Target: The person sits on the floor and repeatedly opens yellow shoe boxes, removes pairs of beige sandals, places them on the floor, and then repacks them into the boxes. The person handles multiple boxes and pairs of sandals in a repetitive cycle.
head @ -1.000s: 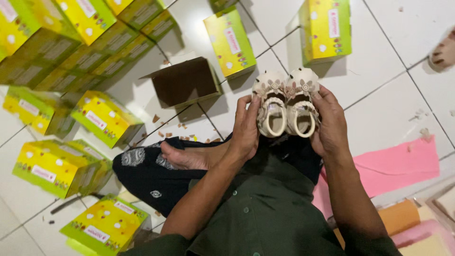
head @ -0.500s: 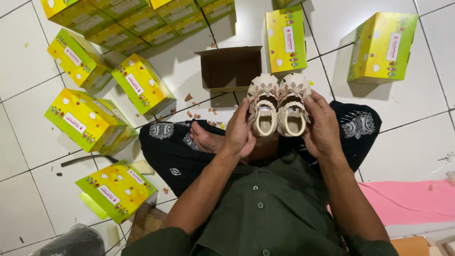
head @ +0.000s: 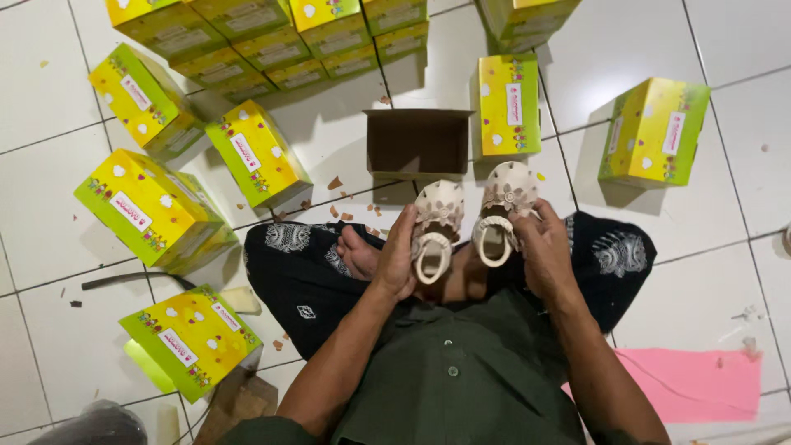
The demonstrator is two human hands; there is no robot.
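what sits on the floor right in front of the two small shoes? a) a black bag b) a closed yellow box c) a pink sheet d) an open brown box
d: the open brown box lies just beyond the cream shoes held up by the left hand and right hand.

White tiled floor [head: 49,338] with dark grout lines, brightly lit.

Glossy tiled floor [head: 329,148], matt cardboard boxes [head: 255,152], cream rubbery sandals [head: 437,218].
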